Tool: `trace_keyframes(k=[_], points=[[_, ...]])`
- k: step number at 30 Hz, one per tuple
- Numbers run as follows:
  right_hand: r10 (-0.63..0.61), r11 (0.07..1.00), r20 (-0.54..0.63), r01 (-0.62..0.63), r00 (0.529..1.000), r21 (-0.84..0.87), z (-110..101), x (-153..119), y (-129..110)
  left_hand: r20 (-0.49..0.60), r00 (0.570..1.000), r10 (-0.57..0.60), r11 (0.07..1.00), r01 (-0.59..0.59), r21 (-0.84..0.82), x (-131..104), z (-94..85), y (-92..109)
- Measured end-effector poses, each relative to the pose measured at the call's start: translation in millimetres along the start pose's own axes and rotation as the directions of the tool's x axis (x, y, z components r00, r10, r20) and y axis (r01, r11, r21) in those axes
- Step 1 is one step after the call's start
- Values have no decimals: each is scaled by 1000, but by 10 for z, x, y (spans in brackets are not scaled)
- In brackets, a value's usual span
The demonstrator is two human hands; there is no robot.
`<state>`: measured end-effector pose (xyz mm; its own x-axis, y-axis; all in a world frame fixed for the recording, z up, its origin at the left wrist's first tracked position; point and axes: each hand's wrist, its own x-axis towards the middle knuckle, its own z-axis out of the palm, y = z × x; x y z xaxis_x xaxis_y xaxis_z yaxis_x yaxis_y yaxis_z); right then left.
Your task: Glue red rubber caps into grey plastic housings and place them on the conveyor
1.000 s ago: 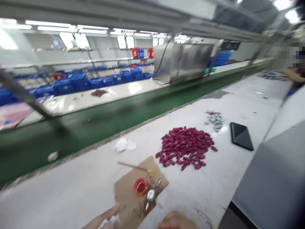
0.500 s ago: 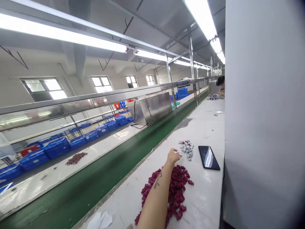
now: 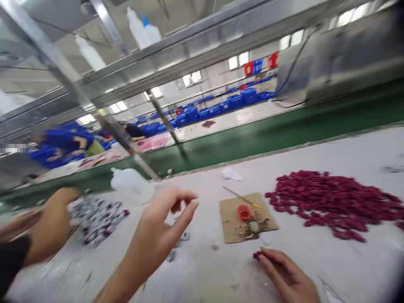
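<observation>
The left hand (image 3: 154,221) is hovering over the counter (image 3: 205,273), loosely curled and seemingly empty. On the near side of the cardboard (image 3: 229,229), the right hand (image 3: 288,273) is pinching a small maroon piece (image 3: 256,255); a light, steady fingertip grip should be serving best.

Cardboard (image 3: 229,216): brown, dark-stained
Cup (image 3: 239,213) on cardboard: orange-red
Held piece (image 3: 256,255): dark magenta
Heap (image 3: 328,202) right of cardboard: magenta
Mixed pieces (image 3: 97,216) left of cardboard: grey, maroon-flecked
Counter (image 3: 217,273): white
</observation>
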<state>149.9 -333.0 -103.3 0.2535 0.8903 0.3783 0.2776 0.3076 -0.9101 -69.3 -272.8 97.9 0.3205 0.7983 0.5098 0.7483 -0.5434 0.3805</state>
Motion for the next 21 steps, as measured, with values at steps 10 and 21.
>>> trace_keyframes(k=[10,21], points=[[145,945,-20,-144,989,-294,-100,-68,80,-65,777,-627,779,627,-23,-1651,709,-1005],[120,969,-33,-124,992,-215,-65,-43,-110,300,793,-531,239,479,-844,-1567,1347,-107]])
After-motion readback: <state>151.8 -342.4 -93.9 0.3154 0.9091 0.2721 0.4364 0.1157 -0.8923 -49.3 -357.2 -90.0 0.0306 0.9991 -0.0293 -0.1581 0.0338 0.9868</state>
